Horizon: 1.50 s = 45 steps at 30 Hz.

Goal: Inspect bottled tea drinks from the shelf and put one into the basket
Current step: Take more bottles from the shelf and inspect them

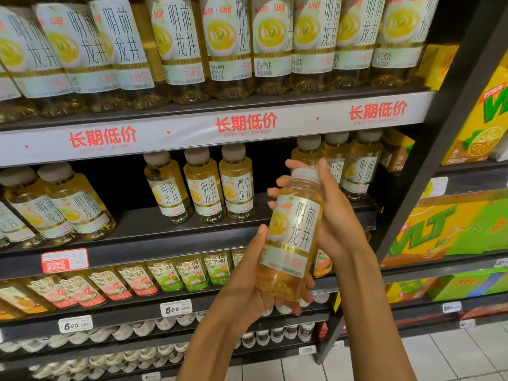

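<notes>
Head view, held item: tea bottle (292, 232), pale amber drink, grey-white cap, white label with a yellow cup picture and black characters; raised in front of the shelving, tilted with its cap up and to the right, label facing the camera.
Left hand (247, 287): under and beside the bottle's lower half; palm cradles the base, fingers curl round beneath it, thumb lies up along the label's left edge.
Right hand (334, 213): behind the bottle's upper half; fingers wrap round the shoulder and neck, their tips showing at the left of the bottle, thumb beside the cap.
Middle shelf (176, 237): dark board; three matching bottles (202, 185) stand upright in a row left of the hands, more at the far left and behind the right hand.
Top shelf: larger bottles (228, 48) of the same label, packed side by side.
Shelf strip (209, 127): white, red characters, "EVERY DAY LOW PRICE".
Lower shelf: small bottles with pink and green labels (176, 273); price tags (176, 308) reading 5.00 on the edge below.
Right bay: yellow-green drink cartons (450, 229), stacked.
Floor (453, 356): pale tiles, bottom right.
</notes>
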Motion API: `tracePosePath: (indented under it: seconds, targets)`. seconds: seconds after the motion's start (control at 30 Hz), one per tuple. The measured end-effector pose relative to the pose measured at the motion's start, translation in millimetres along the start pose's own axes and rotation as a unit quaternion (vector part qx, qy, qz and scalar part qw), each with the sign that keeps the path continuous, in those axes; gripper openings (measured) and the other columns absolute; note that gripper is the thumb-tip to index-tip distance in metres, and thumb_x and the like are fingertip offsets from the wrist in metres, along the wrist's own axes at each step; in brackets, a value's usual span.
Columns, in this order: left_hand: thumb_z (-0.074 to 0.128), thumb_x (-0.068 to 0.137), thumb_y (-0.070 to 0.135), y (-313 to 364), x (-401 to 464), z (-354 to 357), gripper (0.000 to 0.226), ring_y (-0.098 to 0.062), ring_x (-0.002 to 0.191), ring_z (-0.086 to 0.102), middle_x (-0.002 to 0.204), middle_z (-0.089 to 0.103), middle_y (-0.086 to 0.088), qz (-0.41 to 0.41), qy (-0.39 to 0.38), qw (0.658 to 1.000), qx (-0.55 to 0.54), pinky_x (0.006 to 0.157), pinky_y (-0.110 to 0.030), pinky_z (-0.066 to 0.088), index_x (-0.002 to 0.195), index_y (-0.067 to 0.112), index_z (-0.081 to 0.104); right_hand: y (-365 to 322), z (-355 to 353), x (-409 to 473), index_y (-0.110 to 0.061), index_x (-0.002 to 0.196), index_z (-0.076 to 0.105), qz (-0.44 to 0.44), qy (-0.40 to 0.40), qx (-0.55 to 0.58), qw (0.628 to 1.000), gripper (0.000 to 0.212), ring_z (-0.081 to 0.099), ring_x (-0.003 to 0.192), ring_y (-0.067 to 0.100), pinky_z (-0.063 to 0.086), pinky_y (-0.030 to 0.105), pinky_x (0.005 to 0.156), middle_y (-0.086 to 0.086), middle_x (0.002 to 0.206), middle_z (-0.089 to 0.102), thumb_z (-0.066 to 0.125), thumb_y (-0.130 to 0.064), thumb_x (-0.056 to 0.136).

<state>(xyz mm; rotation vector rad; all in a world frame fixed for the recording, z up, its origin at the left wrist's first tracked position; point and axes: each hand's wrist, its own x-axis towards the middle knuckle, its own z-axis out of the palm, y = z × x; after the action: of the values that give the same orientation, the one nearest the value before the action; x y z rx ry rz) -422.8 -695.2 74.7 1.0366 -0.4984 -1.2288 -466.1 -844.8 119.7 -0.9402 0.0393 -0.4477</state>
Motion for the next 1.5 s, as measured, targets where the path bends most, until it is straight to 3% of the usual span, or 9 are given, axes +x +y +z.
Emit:
tracePosePath:
  seconds: [0.2, 0.37, 0.57, 0.8, 0.87, 1.03, 1.2, 1.37, 1.5]
  targets:
    - [0.04, 0.077, 0.059, -1, 10, 4, 0.071, -0.03, 0.089, 0.068, 0.108, 0.069, -0.022, 0.022, 0.091, 0.995, 0.025, 0.084, -0.043, 0.056, 0.126, 0.011, 0.058, -5, 3, 7, -0.011, 0.108, 0.059, -0.019, -0.017, -0.107, 0.994, 0.041, 0.069, 0.081, 0.024, 0.058, 0.035, 0.071, 0.008, 0.083, 0.069, 0.049, -0.045, 0.088]
    - [0.041, 0.077, 0.064, 0, 11, 6, 0.075, -0.026, 0.068, 0.069, 0.084, 0.07, -0.02, 0.037, 0.083, 0.995, -0.039, 0.059, -0.034, 0.057, 0.118, 0.004, 0.06, -10, 7, 21, -0.013, 0.107, 0.063, 0.013, -0.028, -0.184, 0.982, 0.041, 0.069, 0.088, 0.024, 0.057, 0.036, 0.079, 0.005, 0.086, 0.071, 0.052, -0.047, 0.086]
    - [0.037, 0.084, 0.064, -2, 9, 7, 0.072, -0.026, 0.064, 0.067, 0.081, 0.068, -0.02, 0.002, 0.001, 0.995, -0.104, 0.055, -0.032, 0.055, 0.107, 0.0, 0.063, -4, 5, 27, -0.01, 0.105, 0.062, 0.056, -0.059, -0.024, 0.996, 0.034, 0.069, 0.084, 0.023, 0.056, 0.038, 0.082, 0.006, 0.084, 0.068, 0.061, -0.036, 0.083]
    - [0.029, 0.081, 0.064, 6, 10, 4, 0.054, -0.017, 0.104, 0.067, 0.107, 0.073, 0.0, 0.049, 0.137, 0.985, 0.094, 0.098, -0.041, 0.048, 0.105, 0.036, 0.07, -7, 7, 24, -0.013, 0.094, 0.065, -0.006, -0.027, -0.149, 0.988, 0.026, 0.069, 0.077, 0.02, 0.057, 0.029, 0.072, 0.003, 0.08, 0.068, 0.059, -0.035, 0.083]
    - [0.034, 0.076, 0.065, 8, 10, 6, 0.047, -0.009, 0.096, 0.069, 0.097, 0.075, 0.01, 0.064, 0.145, 0.981, 0.108, 0.091, -0.033, 0.05, 0.087, 0.042, 0.073, -6, 9, 24, -0.012, 0.096, 0.065, -0.01, -0.024, -0.173, 0.985, 0.03, 0.07, 0.079, 0.019, 0.057, 0.027, 0.069, 0.002, 0.08, 0.069, 0.06, -0.037, 0.08]
    - [0.036, 0.076, 0.072, 4, 14, 3, 0.07, -0.023, 0.08, 0.071, 0.094, 0.073, -0.01, 0.06, 0.122, 0.99, 0.031, 0.072, -0.036, 0.056, 0.115, 0.02, 0.064, -7, 9, 25, -0.012, 0.102, 0.065, -0.002, -0.043, -0.15, 0.988, 0.032, 0.071, 0.086, 0.02, 0.058, 0.032, 0.074, 0.003, 0.087, 0.07, 0.057, -0.037, 0.084]
    - [0.032, 0.085, 0.067, 1, 14, 11, 0.078, -0.027, 0.064, 0.066, 0.079, 0.068, -0.02, 0.018, 0.043, 0.997, -0.066, 0.057, -0.033, 0.055, 0.115, 0.001, 0.059, -3, 14, 27, -0.01, 0.094, 0.062, 0.021, -0.063, -0.039, 0.997, 0.022, 0.066, 0.074, 0.021, 0.055, 0.036, 0.075, 0.006, 0.08, 0.064, 0.056, -0.03, 0.087]
    - [0.033, 0.076, 0.067, 1, 13, 5, 0.061, -0.021, 0.104, 0.067, 0.111, 0.071, -0.006, 0.059, 0.151, 0.985, 0.06, 0.099, -0.046, 0.048, 0.113, 0.03, 0.064, -7, 13, 23, -0.012, 0.096, 0.061, -0.044, -0.023, -0.155, 0.987, 0.015, 0.066, 0.072, 0.019, 0.054, 0.031, 0.067, 0.004, 0.082, 0.064, 0.053, -0.024, 0.095]
    - [0.04, 0.072, 0.068, 5, 10, 6, 0.043, -0.012, 0.101, 0.068, 0.105, 0.073, 0.007, 0.087, 0.168, 0.978, 0.088, 0.1, -0.044, 0.047, 0.088, 0.045, 0.073, -6, 14, 23, -0.015, 0.098, 0.065, -0.068, 0.005, -0.21, 0.975, 0.016, 0.069, 0.076, 0.016, 0.054, 0.024, 0.065, 0.0, 0.082, 0.069, 0.057, -0.028, 0.092]
